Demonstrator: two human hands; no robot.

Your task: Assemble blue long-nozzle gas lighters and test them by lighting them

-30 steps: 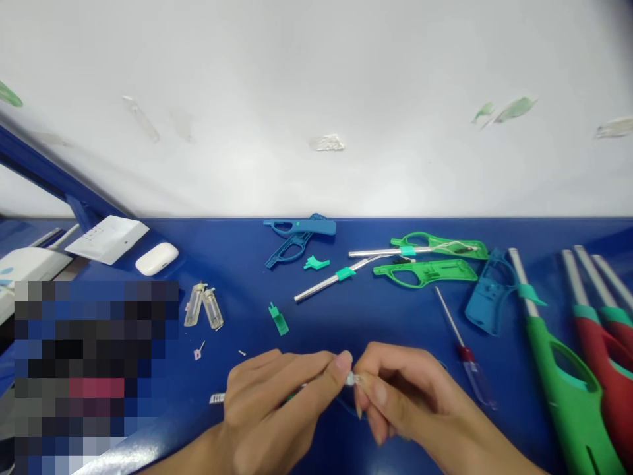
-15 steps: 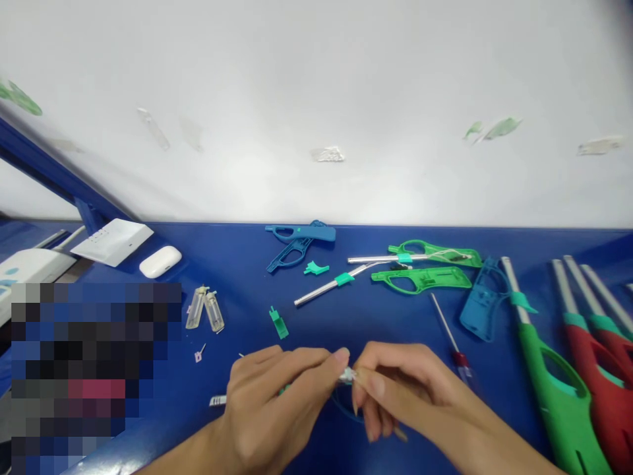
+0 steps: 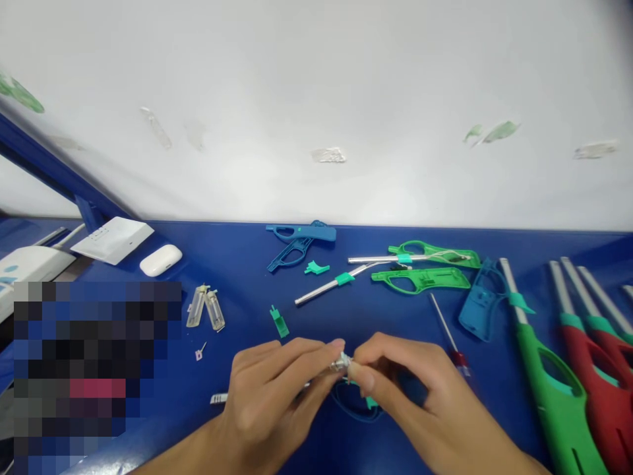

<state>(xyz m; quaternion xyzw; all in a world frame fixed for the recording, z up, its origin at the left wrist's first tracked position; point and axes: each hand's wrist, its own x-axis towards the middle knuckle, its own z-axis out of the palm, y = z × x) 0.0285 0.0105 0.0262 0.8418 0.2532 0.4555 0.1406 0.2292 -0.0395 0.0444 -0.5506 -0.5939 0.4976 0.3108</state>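
Note:
Near the bottom centre, my left hand (image 3: 279, 389) pinches a small whitish part (image 3: 342, 361) between thumb and fingers. My right hand (image 3: 410, 389) grips the same part from the other side, fingertips nearly meeting the left ones. Its exact shape is mostly hidden by the fingers. Under my hands lies a blue casing (image 3: 359, 414), partly covered, with a bit of teal plastic (image 3: 370, 402) beside my right fingers. A white ridged piece (image 3: 218, 398) shows just left of my left hand.
Metal tubes (image 3: 321, 291), green casing halves (image 3: 425, 280), blue halves (image 3: 309, 232) and a screwdriver (image 3: 448, 330) lie beyond my hands. Green (image 3: 558, 396) and red (image 3: 601, 396) lighters are at right. Clear tanks (image 3: 214, 310) and a white case (image 3: 161, 260) lie left.
Both hands have risen slightly with the small part, which is now tilted differently. My right hand's lower fingers have curled out of sight, exposing more of the blue casing and the teal plastic.

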